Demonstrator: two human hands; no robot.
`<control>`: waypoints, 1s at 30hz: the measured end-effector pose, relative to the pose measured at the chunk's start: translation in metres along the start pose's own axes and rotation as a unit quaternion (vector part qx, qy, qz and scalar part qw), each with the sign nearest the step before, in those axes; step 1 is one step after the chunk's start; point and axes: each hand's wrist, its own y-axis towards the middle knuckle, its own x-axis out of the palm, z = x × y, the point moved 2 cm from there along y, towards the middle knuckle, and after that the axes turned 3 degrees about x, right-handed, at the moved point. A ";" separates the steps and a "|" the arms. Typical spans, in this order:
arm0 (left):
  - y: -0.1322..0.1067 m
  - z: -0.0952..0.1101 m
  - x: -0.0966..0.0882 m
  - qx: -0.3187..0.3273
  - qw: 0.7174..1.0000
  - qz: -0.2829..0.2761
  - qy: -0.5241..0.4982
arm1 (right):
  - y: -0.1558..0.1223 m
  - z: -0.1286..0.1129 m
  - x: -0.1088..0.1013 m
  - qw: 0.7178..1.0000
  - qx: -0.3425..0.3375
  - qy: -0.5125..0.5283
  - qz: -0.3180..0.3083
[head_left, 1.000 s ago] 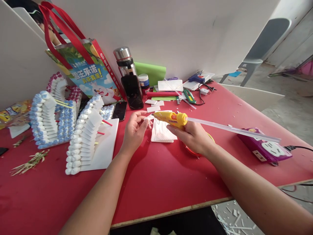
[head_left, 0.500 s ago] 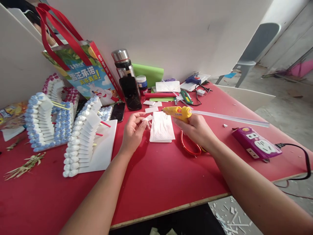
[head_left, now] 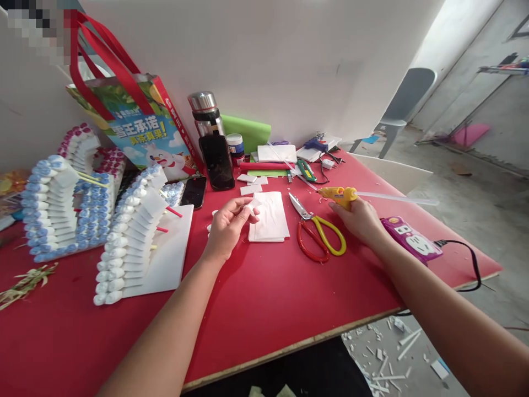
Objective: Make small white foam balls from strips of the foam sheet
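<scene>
My left hand [head_left: 228, 225] is closed in a pinch on a small white foam piece [head_left: 252, 204], held just above a stack of white foam sheets [head_left: 269, 216] on the red table [head_left: 264, 298]. My right hand [head_left: 360, 219] grips a yellow glue gun [head_left: 339, 194] with a long clear glue stick [head_left: 397, 199] poking out to the right. The gun is low over the table, right of the red-and-yellow scissors [head_left: 318, 234]. A white foam model with rows of capped tubes [head_left: 136, 234] stands left of my left hand.
A purple power strip [head_left: 410, 239] with a black cable lies right of my right hand. A printed bag with red handles [head_left: 132, 121], a steel flask [head_left: 205, 113], a black phone [head_left: 192, 191], a blue-capped tube model [head_left: 61, 207] and small tools line the back. A grey chair [head_left: 403, 105] stands beyond.
My right hand has carried the glue gun to the right and down, away from the left hand, uncovering the scissors. The left hand has kept its pinch on the foam piece.
</scene>
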 end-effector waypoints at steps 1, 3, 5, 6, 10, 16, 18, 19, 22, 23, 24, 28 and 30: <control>0.000 0.000 0.000 -0.005 1.000 0.000 -0.012 | 0.000 0.000 0.000 1.000 -0.002 -0.008 0.001; -0.001 0.001 0.001 -0.012 0.999 0.000 -0.039 | -0.004 0.001 -0.001 0.999 -0.007 -0.033 0.000; -0.001 0.003 0.001 -0.018 0.998 0.002 -0.064 | -0.013 0.001 -0.006 0.997 -0.019 -0.069 0.004; -0.001 0.003 0.002 -0.021 0.997 0.003 -0.077 | -0.020 0.001 -0.011 0.995 -0.030 -0.091 0.009; 0.000 0.005 0.001 -0.054 0.986 -0.023 -0.159 | -0.072 -0.010 -0.036 0.980 -0.087 -0.178 0.034; -0.003 0.009 0.002 -0.088 0.947 -0.091 -0.296 | -0.125 -0.081 -0.052 0.973 -0.178 0.144 -0.006; -0.004 0.012 0.002 -0.076 0.951 -0.089 -0.287 | -0.114 -0.111 -0.039 0.953 -0.182 0.230 -0.074; -0.004 0.012 0.002 -0.068 0.956 -0.083 -0.274 | -0.105 -0.124 -0.030 0.943 -0.181 0.262 -0.098; -0.003 0.014 0.001 -0.042 0.973 -0.051 -0.221 | -0.078 -0.153 -0.003 0.908 -0.189 0.338 -0.160; -0.003 0.015 0.000 -0.034 0.977 -0.042 -0.206 | -0.071 -0.158 0.005 0.896 -0.182 0.361 -0.184; -0.003 0.015 0.000 -0.028 0.980 -0.035 -0.194 | -0.067 -0.162 0.013 0.884 -0.169 0.387 -0.203; -0.003 0.013 0.000 -0.011 0.988 -0.030 -0.154 | -0.063 -0.164 0.032 0.821 -0.110 0.497 -0.260; -0.003 0.013 0.002 -0.005 0.990 -0.039 -0.133 | -0.064 -0.161 0.035 0.794 -0.105 0.534 -0.270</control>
